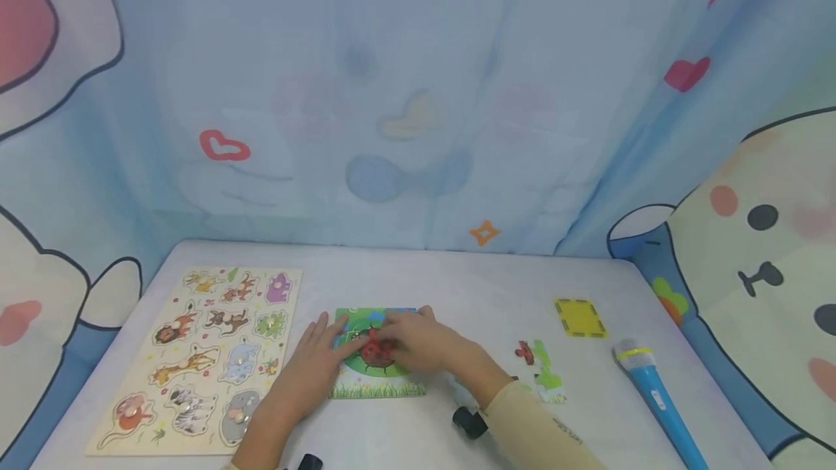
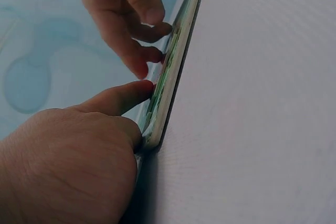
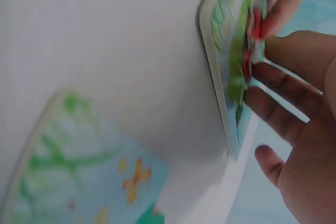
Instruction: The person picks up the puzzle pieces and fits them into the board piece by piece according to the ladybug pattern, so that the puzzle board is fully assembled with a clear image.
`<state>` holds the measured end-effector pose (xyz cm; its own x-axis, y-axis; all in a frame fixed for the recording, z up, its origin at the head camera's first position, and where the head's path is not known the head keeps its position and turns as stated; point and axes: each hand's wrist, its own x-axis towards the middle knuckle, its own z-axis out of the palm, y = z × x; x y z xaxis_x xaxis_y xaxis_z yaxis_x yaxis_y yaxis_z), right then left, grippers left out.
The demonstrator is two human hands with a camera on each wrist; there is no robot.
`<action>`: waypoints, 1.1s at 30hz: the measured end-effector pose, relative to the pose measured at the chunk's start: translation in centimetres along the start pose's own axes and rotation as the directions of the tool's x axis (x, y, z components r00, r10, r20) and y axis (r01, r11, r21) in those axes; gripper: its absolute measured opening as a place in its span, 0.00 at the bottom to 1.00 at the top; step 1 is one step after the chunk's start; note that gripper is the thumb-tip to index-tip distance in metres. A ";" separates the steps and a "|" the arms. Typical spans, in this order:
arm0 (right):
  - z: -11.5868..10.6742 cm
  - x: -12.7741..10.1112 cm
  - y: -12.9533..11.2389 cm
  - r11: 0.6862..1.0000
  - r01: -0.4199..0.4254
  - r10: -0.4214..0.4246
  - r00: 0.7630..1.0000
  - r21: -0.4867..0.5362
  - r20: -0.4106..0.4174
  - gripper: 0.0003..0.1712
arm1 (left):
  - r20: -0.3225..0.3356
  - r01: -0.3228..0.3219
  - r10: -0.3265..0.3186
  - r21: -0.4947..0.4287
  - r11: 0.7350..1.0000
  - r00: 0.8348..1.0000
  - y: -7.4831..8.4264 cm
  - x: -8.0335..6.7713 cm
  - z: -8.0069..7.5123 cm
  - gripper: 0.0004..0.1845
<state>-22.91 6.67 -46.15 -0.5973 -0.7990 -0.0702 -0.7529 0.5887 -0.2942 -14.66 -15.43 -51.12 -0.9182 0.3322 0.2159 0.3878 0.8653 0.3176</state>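
Note:
A square ladybug jigsaw puzzle [image 1: 375, 389] lies on the table, a red ladybug on green with grass below. My left hand [image 1: 313, 372] rests at its left edge, fingers fairly straight, the index fingertip touching the ladybug's upper left. From the right, my right hand [image 1: 421, 343] bends over the picture. In the right wrist view its thumb and fingertips are around a red-edged puzzle piece [image 3: 257, 30] that stands slightly raised from the board. The left wrist view shows both hands' fingertips [image 2: 142, 69] close together on the board's face. The right hand covers the ladybug's right side in the head view.
Loose puzzle pieces [image 1: 547, 372] lie right of the right forearm. Farther right are a yellow square frame [image 1: 581, 318] and a blue toy microphone [image 1: 660, 397]. A wooden animal peg puzzle [image 1: 146, 383] lies at the left, partly under the left forearm. A printed curtain [image 1: 418, 35] hangs behind.

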 end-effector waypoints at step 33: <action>-3.7 -13.1 10.5 0.921 -0.365 0.386 0.900 0.137 -0.203 0.21 | -0.014 0.042 -0.044 -0.094 0.995 0.999 0.1 -0.3 0.0 0.26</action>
<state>-23.98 23.81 -44.84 -0.8844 -0.4664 0.0167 -0.4379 0.8168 -0.3757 -14.32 -15.42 -51.11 -0.9331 0.2887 0.2145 0.3544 0.8395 0.4118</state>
